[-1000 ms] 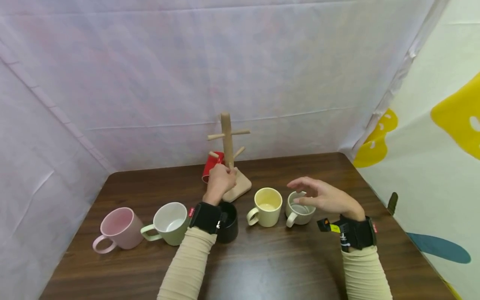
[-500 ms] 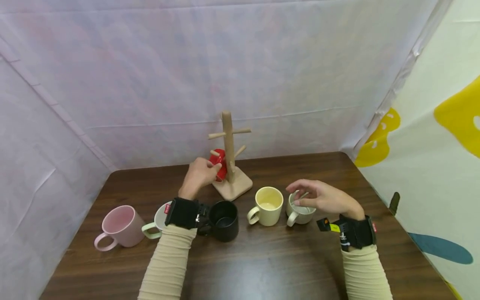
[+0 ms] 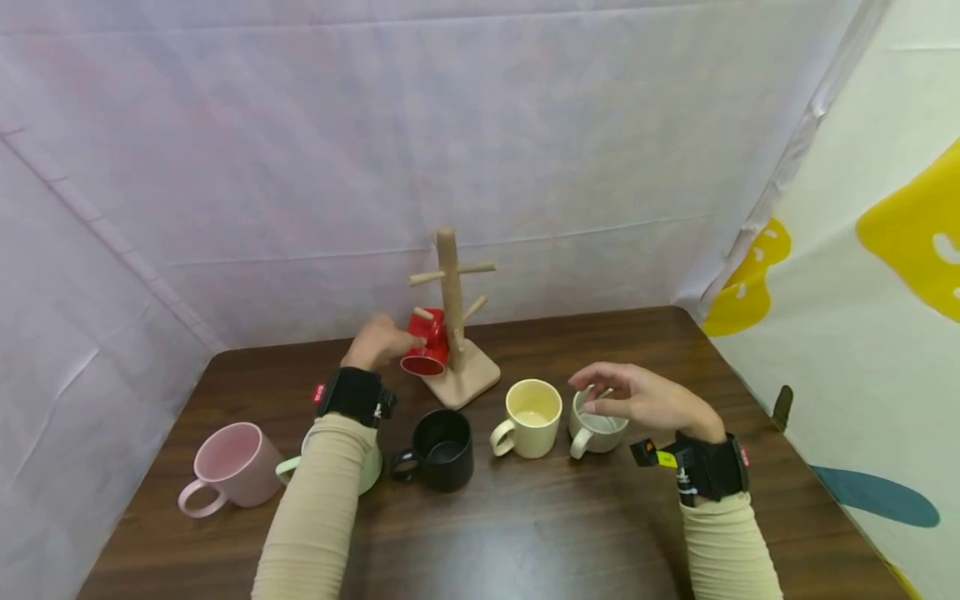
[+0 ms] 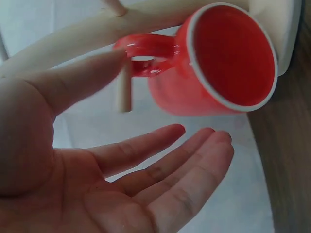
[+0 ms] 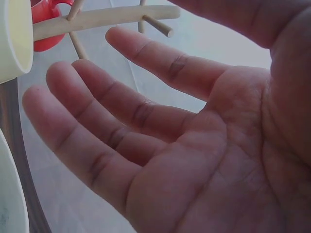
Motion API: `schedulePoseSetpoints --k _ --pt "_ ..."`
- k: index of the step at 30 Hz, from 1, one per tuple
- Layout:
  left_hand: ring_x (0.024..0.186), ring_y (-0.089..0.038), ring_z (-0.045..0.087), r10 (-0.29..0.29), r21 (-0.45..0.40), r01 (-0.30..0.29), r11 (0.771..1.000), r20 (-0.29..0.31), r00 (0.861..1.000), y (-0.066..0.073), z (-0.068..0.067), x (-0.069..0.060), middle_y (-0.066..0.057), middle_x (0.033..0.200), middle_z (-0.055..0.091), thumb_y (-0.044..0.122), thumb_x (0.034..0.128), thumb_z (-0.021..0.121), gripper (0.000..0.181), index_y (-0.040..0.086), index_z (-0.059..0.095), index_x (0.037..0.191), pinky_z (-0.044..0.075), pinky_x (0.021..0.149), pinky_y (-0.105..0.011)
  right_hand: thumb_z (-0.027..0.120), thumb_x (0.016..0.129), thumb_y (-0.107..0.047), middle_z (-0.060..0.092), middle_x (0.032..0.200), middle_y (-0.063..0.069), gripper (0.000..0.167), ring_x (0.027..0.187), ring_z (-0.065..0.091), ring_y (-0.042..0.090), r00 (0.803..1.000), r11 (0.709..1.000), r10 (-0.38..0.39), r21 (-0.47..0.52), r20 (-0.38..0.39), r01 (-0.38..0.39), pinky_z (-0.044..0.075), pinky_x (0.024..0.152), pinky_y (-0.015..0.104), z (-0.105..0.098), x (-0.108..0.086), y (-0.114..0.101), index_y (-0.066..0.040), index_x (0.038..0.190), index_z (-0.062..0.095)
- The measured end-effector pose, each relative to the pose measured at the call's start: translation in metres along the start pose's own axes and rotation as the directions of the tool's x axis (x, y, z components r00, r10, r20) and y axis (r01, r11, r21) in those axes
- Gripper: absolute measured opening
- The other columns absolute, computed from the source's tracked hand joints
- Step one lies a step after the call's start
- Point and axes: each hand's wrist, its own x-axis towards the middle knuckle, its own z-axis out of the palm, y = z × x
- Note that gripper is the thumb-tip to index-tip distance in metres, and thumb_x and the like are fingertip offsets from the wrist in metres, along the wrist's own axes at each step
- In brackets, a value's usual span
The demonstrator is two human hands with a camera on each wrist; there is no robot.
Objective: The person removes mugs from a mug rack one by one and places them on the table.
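Note:
A red mug (image 3: 424,360) hangs tilted by its handle from a lower peg of the wooden mug tree (image 3: 452,287). Beside it is my left hand (image 3: 379,340). In the left wrist view its fingers (image 4: 187,179) are extended and apart from the mug, while the thumb overlaps the handle; whether it touches cannot be told. My right hand (image 3: 637,398) hovers over a pale grey mug (image 3: 597,435), holding nothing, its fingers (image 5: 112,136) loosely bent in the right wrist view.
A cream-yellow mug (image 3: 533,417) and a black mug (image 3: 444,450) stand in front of the tree. Further left are a light green mug (image 3: 371,471), partly behind my left arm, and a pink mug (image 3: 238,462). A white curtain (image 3: 315,167) hangs behind the table.
My left hand has moved left, off the red mug's handle. The red mug has swung, and its mouth now faces more towards the front. My right hand has stayed in place.

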Motion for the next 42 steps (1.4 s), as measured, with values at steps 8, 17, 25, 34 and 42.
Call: schedulePoseSetpoints --k 8,17,25,34,42 --pt "0.105 -0.037 0.059 0.005 0.082 -0.010 0.997 0.059 0.998 0.000 0.008 0.016 -0.020 0.112 0.061 0.037 0.0851 0.073 0.058 -0.010 0.057 0.116 0.052 0.082 -0.043 0.062 0.098 -0.016 0.064 0.118 0.012 0.032 0.102 0.062 0.018 1.000 1.000 -0.005 0.010 -0.012 0.005 0.053 0.087 0.034 0.002 -0.003 -0.002 -0.008 0.129 0.057" --pt "0.118 -0.041 0.056 -0.017 0.099 0.008 0.995 0.089 0.996 -0.008 0.014 0.029 -0.028 0.129 0.056 0.040 0.0829 0.076 0.075 -0.014 0.049 0.128 0.048 0.097 -0.047 0.062 0.099 -0.016 0.064 0.118 0.017 0.032 0.102 0.062 0.017 1.000 1.000 -0.019 0.012 -0.013 0.019 0.053 0.087 0.034 0.005 -0.002 -0.005 -0.008 0.129 0.057" --pt "0.119 -0.038 0.054 -0.041 0.145 0.022 0.989 0.125 0.991 -0.017 0.022 0.037 -0.025 0.130 0.056 0.046 0.0810 0.077 0.081 -0.012 0.047 0.130 0.044 0.103 -0.047 0.064 0.097 -0.018 0.066 0.117 0.016 0.032 0.101 0.063 0.016 0.999 1.000 -0.027 0.010 -0.021 0.027 0.054 0.086 0.035 0.007 -0.005 -0.010 -0.010 0.128 0.058" --pt "0.115 -0.036 0.057 0.036 0.067 -0.041 0.997 0.079 0.996 -0.025 0.034 0.040 -0.025 0.128 0.058 0.043 0.0799 0.079 0.079 -0.010 0.047 0.128 0.046 0.100 -0.045 0.064 0.097 -0.018 0.066 0.118 0.015 0.033 0.101 0.063 0.016 1.000 1.000 -0.026 0.016 -0.012 0.027 0.053 0.086 0.035 0.008 -0.006 -0.013 -0.010 0.129 0.057" --pt "0.115 -0.037 0.056 0.042 0.046 -0.046 0.998 0.084 0.996 -0.027 0.029 0.040 -0.024 0.127 0.058 0.037 0.0799 0.078 0.073 -0.009 0.049 0.128 0.045 0.101 -0.045 0.064 0.097 -0.018 0.063 0.119 0.017 0.034 0.101 0.062 0.018 1.000 0.999 -0.014 0.031 -0.004 0.014 0.053 0.084 0.033 0.009 -0.003 -0.014 -0.010 0.129 0.057"
